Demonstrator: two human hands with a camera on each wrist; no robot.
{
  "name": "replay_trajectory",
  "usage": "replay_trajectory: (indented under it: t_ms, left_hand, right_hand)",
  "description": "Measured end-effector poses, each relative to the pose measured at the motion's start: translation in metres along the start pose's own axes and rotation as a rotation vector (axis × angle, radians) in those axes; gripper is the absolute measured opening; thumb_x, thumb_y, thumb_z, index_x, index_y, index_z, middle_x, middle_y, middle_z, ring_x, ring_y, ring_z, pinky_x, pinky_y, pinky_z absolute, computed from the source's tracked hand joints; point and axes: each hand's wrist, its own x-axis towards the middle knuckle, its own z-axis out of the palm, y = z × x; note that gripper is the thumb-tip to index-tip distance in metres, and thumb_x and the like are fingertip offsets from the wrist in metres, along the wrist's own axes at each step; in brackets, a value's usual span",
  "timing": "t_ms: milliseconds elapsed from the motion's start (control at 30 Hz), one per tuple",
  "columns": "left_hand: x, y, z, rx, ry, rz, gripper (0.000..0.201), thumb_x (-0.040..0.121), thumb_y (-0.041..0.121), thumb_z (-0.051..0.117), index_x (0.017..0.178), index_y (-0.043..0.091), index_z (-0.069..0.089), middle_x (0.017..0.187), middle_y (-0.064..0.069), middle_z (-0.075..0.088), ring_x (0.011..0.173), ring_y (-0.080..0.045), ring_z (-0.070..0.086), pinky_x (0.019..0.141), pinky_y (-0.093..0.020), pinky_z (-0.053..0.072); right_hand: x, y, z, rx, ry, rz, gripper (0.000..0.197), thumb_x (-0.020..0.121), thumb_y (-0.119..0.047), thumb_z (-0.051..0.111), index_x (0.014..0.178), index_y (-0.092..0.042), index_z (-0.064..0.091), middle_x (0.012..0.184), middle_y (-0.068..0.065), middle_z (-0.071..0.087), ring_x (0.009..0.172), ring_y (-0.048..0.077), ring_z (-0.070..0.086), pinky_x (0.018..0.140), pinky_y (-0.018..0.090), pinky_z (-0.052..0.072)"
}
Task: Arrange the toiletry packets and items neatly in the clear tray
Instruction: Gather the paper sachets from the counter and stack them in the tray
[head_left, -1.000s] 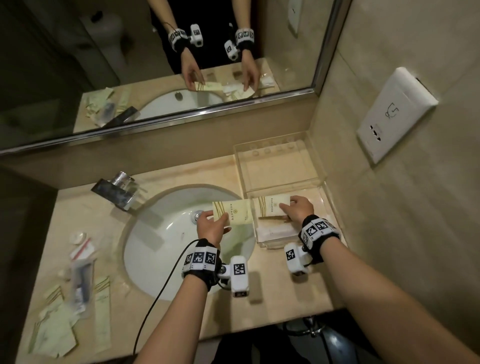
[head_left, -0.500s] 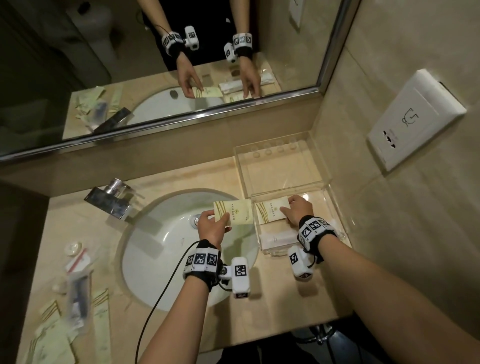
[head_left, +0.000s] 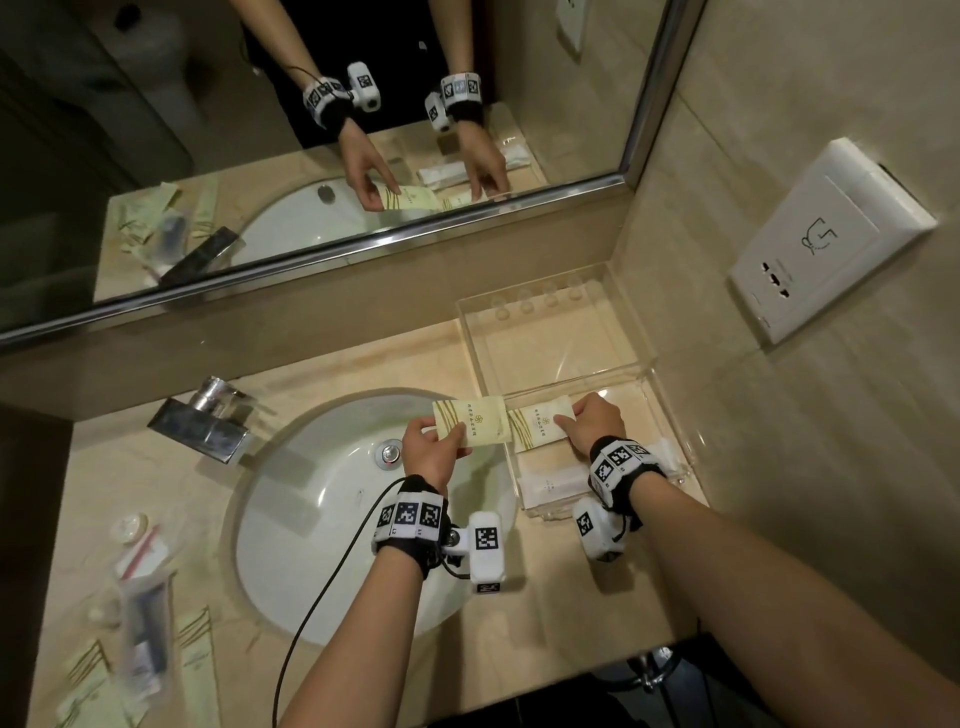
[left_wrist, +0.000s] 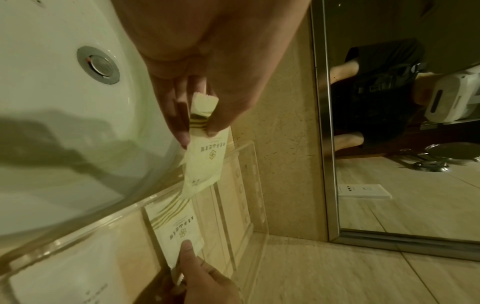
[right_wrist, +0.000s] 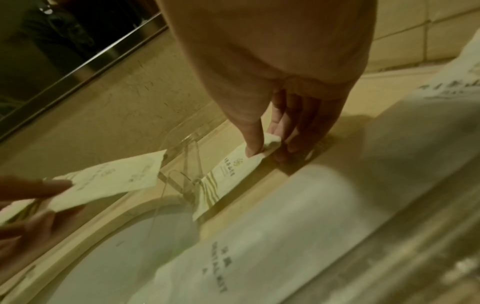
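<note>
Pile of pale yellow-green paper packets (head_left: 78, 691) at the counter's near left is cut off by the head view's bottom edge and blurred, print unreadable. Clear plastic sachet with a dark item inside (head_left: 143, 634) is smeared, contents unidentifiable. Long white wrapped packet (right_wrist: 259, 236) in the clear acrylic tray (head_left: 647, 384) is out of focus in the right wrist view, partly covered by the right hand (head_left: 595, 421) in the head view. Right fingertips (right_wrist: 253, 151) hide one end of the cream striped packet (head_left: 540, 426).

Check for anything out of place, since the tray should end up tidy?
Yes: a loose heap of packets and a clear pouch lies scattered left of the sink, far from the clear tray.
</note>
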Motion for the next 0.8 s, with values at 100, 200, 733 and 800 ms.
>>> replay_trajectory:
  t_ms: [100,200,733,800]
  left_hand:
    - [0.001,0.0,0.002,-0.01,-0.012,0.0,0.029,0.086,-0.004,0.062,0.11,0.002,0.046,0.105,-0.021,0.061,0.086,-0.03,0.064,0.054,-0.019,0.058]
    - [0.001,-0.001,0.004,-0.016,-0.025,-0.001,0.03,0.086,-0.004,0.063,0.11,0.003,0.046,0.109,-0.024,0.06,0.089,-0.032,0.065,0.053,-0.02,0.058]
    - [0.002,-0.007,0.0,0.019,-0.061,0.007,0.036,0.086,-0.003,0.063,0.118,-0.003,0.047,0.115,-0.027,0.06,0.09,-0.032,0.065,0.056,-0.021,0.059]
    - [0.002,-0.007,-0.001,0.019,-0.06,0.008,0.036,0.086,-0.003,0.063,0.119,-0.004,0.047,0.116,-0.028,0.06,0.09,-0.031,0.065,0.055,-0.021,0.059]
  right_hand:
    - [-0.002,0.0,-0.001,-0.047,0.016,-0.021,0.041,0.088,-0.033,0.069,0.115,-0.005,0.058,0.118,0.013,0.064,0.107,0.031,0.061,0.082,0.032,0.047]
    - [-0.005,-0.002,-0.004,-0.083,-0.003,-0.015,0.045,0.088,-0.035,0.069,0.119,-0.004,0.059,0.121,0.015,0.063,0.11,0.032,0.061,0.084,0.033,0.047]
    - [-0.012,0.01,-0.006,-0.081,0.033,-0.074,0.023,0.079,-0.021,0.078,0.087,-0.014,0.057,0.091,0.004,0.064,0.076,0.021,0.058,0.072,0.032,0.052]
    - [-0.009,0.01,-0.012,-0.113,-0.018,-0.049,0.024,0.076,-0.02,0.081,0.088,-0.015,0.061,0.097,0.005,0.065,0.08,0.021,0.059,0.076,0.031,0.052]
